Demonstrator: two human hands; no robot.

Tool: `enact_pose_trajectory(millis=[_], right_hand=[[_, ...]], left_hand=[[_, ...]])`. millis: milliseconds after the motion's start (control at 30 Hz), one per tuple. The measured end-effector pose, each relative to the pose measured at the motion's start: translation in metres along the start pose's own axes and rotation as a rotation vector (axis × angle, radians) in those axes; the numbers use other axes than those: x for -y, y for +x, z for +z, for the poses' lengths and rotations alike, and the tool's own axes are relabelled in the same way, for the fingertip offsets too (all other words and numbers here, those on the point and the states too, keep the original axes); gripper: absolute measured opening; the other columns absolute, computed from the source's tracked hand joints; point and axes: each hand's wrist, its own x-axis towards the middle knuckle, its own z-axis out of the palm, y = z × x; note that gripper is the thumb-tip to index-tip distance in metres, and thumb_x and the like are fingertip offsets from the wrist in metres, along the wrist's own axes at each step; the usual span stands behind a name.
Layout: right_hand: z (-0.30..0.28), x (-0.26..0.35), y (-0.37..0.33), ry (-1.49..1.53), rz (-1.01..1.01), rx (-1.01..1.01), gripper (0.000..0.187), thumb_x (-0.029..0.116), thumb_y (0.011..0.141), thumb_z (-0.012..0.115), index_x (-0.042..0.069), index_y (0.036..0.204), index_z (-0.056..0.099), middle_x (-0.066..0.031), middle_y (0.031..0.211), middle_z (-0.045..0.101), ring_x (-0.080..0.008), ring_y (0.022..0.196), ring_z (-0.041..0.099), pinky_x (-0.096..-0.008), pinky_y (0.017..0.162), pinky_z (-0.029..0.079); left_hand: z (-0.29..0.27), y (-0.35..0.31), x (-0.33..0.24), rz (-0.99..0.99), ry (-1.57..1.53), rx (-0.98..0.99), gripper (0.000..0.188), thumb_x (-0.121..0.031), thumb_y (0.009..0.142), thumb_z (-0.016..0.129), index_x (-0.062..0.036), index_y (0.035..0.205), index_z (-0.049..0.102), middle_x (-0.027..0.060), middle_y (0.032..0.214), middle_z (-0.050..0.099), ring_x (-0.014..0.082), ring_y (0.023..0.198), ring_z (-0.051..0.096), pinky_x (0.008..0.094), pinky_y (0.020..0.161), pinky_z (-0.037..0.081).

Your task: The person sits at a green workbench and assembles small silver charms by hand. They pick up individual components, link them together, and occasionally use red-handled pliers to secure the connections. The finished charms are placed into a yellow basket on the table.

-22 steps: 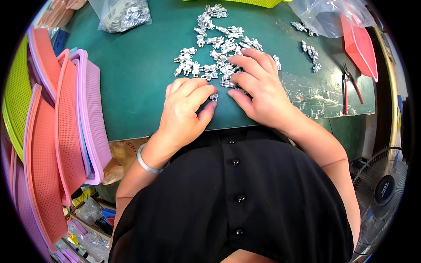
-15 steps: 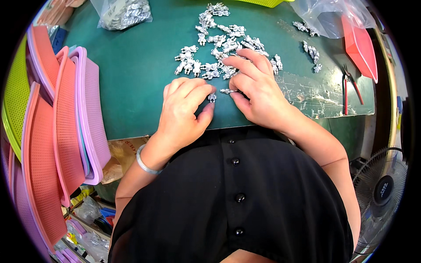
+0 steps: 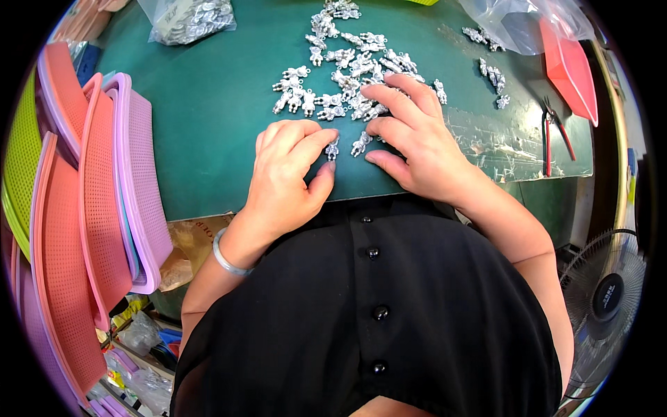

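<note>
My left hand rests near the table's front edge, its thumb and index finger closed on a small silver metal figure charm with a loop at its top. Just right of it, a second silver figure charm lies tilted on the green tabletop. My right hand is beside this second charm, thumb and index finger apart with nothing held between them. Its other fingers reach over the right edge of a loose pile of similar charms.
A clear bag of silver pieces lies far left, more charms far right. Red-handled pliers sit near a pink tray and a clear plastic bag. Stacked baskets stand left, a fan right.
The right thumb and index finger have parted from the second charm, which now lies on the table. The charm at my left fingertips has turned and shows more of its length.
</note>
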Motion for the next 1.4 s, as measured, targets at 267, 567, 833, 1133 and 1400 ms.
enact_pose_trajectory(millis=[267,567,833,1133,1400], right_hand=[[0.003,0.004,0.003,-0.035,-0.032,-0.002,0.023,0.011,0.072,0.08,0.006,0.092,0.069,-0.0127,0.136,0.054,-0.0396,0.132,0.042,-0.0564,0.107,0.035],[-0.002,-0.007,0.008,-0.053,0.049,-0.062,0.032,0.01,0.075,0.076,0.007,0.107,0.069,-0.0122,0.135,0.054,-0.0401,0.132,0.042,-0.0568,0.108,0.034],[0.0,-0.004,0.008,-0.039,0.042,-0.025,0.03,0.01,0.074,0.077,0.006,0.102,0.067,-0.0126,0.134,0.056,-0.0408,0.132,0.043,-0.0564,0.108,0.034],[0.004,-0.001,0.012,-0.038,0.052,-0.022,0.03,0.011,0.072,0.079,0.004,0.1,0.069,-0.0138,0.134,0.056,-0.0402,0.132,0.044,-0.057,0.107,0.034],[0.002,-0.003,0.02,-0.029,-0.011,-0.01,0.021,0.013,0.074,0.078,0.003,0.091,0.071,-0.0136,0.13,0.058,-0.0387,0.13,0.046,-0.0561,0.107,0.035]], left_hand=[[-0.001,-0.002,0.001,-0.016,-0.025,-0.005,0.047,0.002,0.07,0.073,-0.0028,0.117,0.067,0.0132,0.106,0.064,0.0325,0.1,0.059,0.0407,0.091,0.046],[-0.001,0.002,-0.001,0.058,-0.023,0.005,0.045,-0.001,0.069,0.074,-0.0039,0.114,0.069,0.0121,0.108,0.063,0.032,0.101,0.058,0.0409,0.092,0.044],[0.009,0.006,-0.008,0.081,0.047,0.052,0.038,-0.007,0.07,0.079,-0.0061,0.106,0.07,0.009,0.105,0.062,0.0299,0.104,0.058,0.0404,0.092,0.043],[0.002,0.001,-0.005,0.03,0.044,0.003,0.035,-0.001,0.068,0.073,-0.0042,0.102,0.068,0.0092,0.103,0.062,0.03,0.1,0.059,0.0405,0.091,0.043],[-0.001,0.001,-0.005,0.009,0.032,-0.002,0.039,-0.002,0.068,0.074,-0.0025,0.106,0.068,0.0109,0.104,0.063,0.0305,0.099,0.059,0.04,0.09,0.044]])
